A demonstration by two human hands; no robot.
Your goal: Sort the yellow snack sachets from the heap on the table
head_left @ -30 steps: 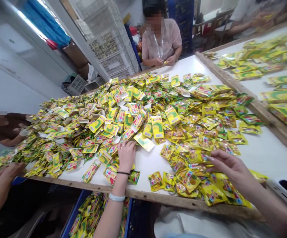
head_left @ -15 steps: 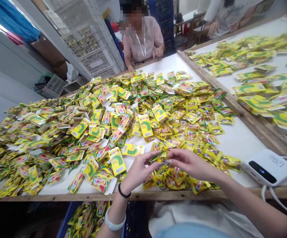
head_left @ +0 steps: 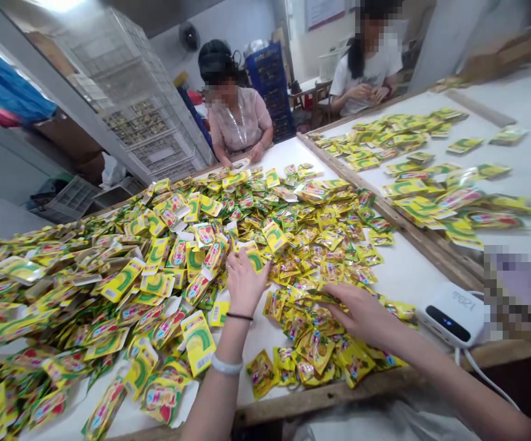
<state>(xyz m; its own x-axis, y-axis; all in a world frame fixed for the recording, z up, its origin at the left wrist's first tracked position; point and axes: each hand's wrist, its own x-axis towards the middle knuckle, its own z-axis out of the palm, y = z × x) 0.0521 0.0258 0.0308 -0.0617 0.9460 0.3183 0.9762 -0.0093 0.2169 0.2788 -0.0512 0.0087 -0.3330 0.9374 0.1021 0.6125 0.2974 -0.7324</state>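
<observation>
My left hand, with a dark band and a pale bangle at its wrist, reaches over the pile with thumb and fingers apart. Its fingers lie at a small yellow carton with a green curve; a firm grip on it does not show. My right hand hovers low over yellow sealed sachets, fingers stretched and thumb apart. Its fingertips are close to the sachets or touching them. Another yellow carton lies left of my left forearm.
Heaped cartons cover the table's left side. A wooden divider strip separates more cartons on the right. A white power bank with cables sits near the front edge. Two people work across the table. Crates stand behind.
My hands have parted from their place close together. The left has moved forward to the carton; the right stays over the sachets. The view has tilted up, showing more of the room.
</observation>
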